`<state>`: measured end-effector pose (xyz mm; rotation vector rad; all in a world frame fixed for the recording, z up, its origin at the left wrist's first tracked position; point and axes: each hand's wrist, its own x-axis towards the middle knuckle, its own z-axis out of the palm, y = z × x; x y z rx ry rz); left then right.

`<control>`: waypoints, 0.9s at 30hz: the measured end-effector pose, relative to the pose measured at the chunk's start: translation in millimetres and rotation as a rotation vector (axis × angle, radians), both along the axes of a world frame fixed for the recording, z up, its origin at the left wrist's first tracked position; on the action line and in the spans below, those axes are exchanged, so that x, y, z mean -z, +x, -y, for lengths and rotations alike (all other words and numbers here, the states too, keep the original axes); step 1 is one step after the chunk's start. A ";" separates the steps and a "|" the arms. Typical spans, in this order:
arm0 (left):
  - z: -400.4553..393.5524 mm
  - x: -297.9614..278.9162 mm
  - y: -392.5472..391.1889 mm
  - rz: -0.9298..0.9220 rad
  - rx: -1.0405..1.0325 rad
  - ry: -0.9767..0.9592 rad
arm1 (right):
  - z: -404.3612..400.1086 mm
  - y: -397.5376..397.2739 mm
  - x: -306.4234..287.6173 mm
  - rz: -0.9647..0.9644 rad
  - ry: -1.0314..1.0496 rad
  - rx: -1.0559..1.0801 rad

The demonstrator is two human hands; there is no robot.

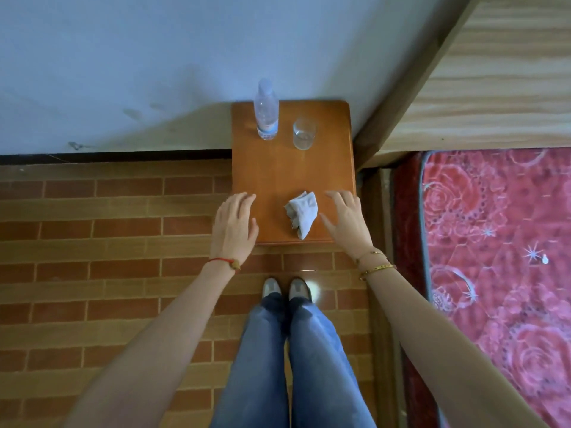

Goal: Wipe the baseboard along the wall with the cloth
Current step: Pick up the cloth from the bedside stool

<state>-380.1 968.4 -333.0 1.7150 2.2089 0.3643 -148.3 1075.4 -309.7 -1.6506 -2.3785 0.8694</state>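
Note:
A crumpled grey-white cloth (302, 213) lies near the front edge of a small wooden table (278, 171). My right hand (346, 218) hovers just right of the cloth with its fingers spread, holding nothing. My left hand (234, 226) is over the table's front left corner, fingers straight and empty. The dark baseboard (114, 156) runs along the foot of the pale blue wall, left of the table.
A clear plastic bottle (266, 111) and an empty glass (304, 133) stand at the back of the table. A wooden bed frame (401, 97) and a red patterned mattress (500, 242) fill the right side. The floor (92, 242) has a brick pattern; my feet stand just before the table.

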 end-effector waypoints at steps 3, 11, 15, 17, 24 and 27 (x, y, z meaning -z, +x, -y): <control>-8.1 53.1 2.1 -0.033 -0.024 -0.078 | -10.9 -11.7 53.4 0.018 -0.056 -0.015; -13.6 157.2 14.3 -0.042 -0.055 -0.157 | -0.2 -27.7 155.2 0.034 -0.078 -0.050; -8.1 182.1 20.9 -0.054 -0.078 -0.112 | 8.4 -31.1 176.4 0.082 0.048 -0.049; -5.7 187.4 22.5 -0.061 -0.088 -0.088 | 8.5 -31.4 181.0 0.071 0.093 -0.030; -5.4 172.3 17.6 -0.057 -0.053 -0.146 | -8.2 -37.1 165.2 0.079 0.081 -0.050; -2.1 144.4 15.0 -0.021 -0.073 -0.182 | -11.2 -37.3 138.5 0.066 0.026 -0.041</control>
